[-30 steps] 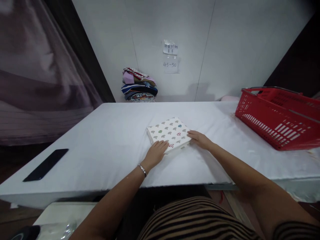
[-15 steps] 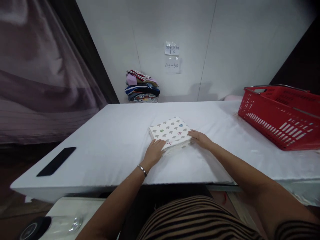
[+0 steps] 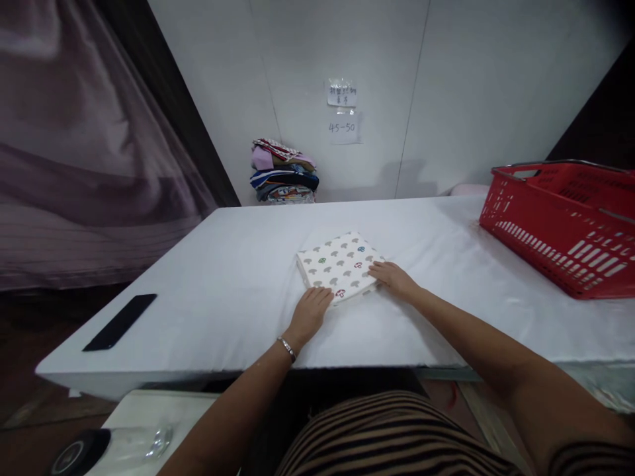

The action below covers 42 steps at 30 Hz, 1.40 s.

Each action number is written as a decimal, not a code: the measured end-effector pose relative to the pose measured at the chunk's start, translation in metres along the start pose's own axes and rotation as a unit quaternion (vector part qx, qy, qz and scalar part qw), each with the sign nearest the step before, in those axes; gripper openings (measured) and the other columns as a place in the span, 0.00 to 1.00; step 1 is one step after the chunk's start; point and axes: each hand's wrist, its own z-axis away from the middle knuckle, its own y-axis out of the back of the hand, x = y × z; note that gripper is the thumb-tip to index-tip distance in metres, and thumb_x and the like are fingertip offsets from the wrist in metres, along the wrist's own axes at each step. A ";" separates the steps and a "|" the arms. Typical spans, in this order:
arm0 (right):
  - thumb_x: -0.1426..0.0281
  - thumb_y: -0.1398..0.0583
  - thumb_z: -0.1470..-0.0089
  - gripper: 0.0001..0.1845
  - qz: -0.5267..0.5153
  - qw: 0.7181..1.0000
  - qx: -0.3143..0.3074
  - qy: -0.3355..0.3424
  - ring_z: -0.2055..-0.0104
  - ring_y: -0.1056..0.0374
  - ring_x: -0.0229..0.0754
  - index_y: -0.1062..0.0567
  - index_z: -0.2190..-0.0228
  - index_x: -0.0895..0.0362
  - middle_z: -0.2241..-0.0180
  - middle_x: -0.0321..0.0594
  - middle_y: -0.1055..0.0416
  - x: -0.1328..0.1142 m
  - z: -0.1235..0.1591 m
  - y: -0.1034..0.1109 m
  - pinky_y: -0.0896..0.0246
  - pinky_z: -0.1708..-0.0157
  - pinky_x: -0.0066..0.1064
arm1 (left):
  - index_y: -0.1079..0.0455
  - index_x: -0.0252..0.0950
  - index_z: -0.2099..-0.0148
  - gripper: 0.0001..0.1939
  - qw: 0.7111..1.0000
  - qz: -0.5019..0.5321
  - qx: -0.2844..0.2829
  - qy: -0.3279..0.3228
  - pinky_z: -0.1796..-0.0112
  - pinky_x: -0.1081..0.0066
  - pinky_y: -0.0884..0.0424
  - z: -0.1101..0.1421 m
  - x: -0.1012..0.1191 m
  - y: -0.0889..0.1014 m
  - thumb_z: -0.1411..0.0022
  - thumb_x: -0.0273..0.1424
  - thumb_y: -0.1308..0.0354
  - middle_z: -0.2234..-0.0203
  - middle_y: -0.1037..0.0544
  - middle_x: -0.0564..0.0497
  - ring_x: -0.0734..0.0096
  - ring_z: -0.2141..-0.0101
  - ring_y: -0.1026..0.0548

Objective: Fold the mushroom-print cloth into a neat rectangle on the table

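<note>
A white cloth (image 3: 338, 262), folded into a flat rectangle and printed with grey mushroom shapes and a few green, blue and red ones, lies on the white-covered table (image 3: 238, 277). On its near left edge rests my left hand (image 3: 309, 313), fingers laid flat and a silver bracelet at the wrist. My right hand (image 3: 395, 278) lies over the cloth's right corner with its fingers stretched out; the thumb is hard to see. Neither hand is closed around the fabric.
A red plastic basket (image 3: 555, 225) stands at the right. Several folded fabrics (image 3: 284, 172) are stacked by the wall. A dark flat phone-like slab (image 3: 120, 322) lies at the left. Below the table edge, a clear bottle (image 3: 131, 444) lies on a pale surface.
The near edge of the cloth, earlier lifted with a layer showing beneath, now lies flatter. My left hand has come slightly down and toward me; the right fingers reach further onto the cloth.
</note>
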 end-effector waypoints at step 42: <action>0.52 0.56 0.40 0.34 0.084 0.988 -0.074 -0.110 0.33 0.65 0.51 0.46 0.39 0.59 0.35 0.49 0.58 0.006 -0.145 -0.029 0.65 0.40 0.52 | 0.46 0.28 0.37 0.36 0.953 0.031 -0.022 0.301 0.39 0.51 0.58 -0.069 -0.018 -0.036 0.38 0.50 0.58 0.37 0.48 0.38 0.53 0.36 0.54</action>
